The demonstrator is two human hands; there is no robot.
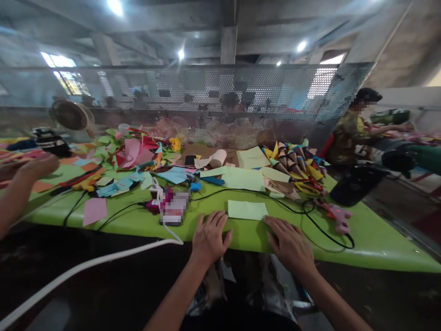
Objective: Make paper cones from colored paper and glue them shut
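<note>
A pale green sheet of paper [247,210] lies flat near the front edge of the green table, between my two hands. My left hand [211,233] rests palm down at the sheet's left end, fingers stretched out. At the other end my right hand [288,240] lies with its fingers extended, the tips touching or very near the paper's right corner. Neither hand grips anything. A pink glue gun [338,217] with a black cord lies to the right of my right hand. Left of my left hand is a phone-like object [175,208], partly blurred out.
Larger green sheets [244,178] lie behind, beside rolled paper cones [292,161]. Colourful paper scraps [132,154] pile up at left. A white cable [103,258] hangs over the table's front. Another person's arm [24,184] reaches in at left; a person [347,131] works at right.
</note>
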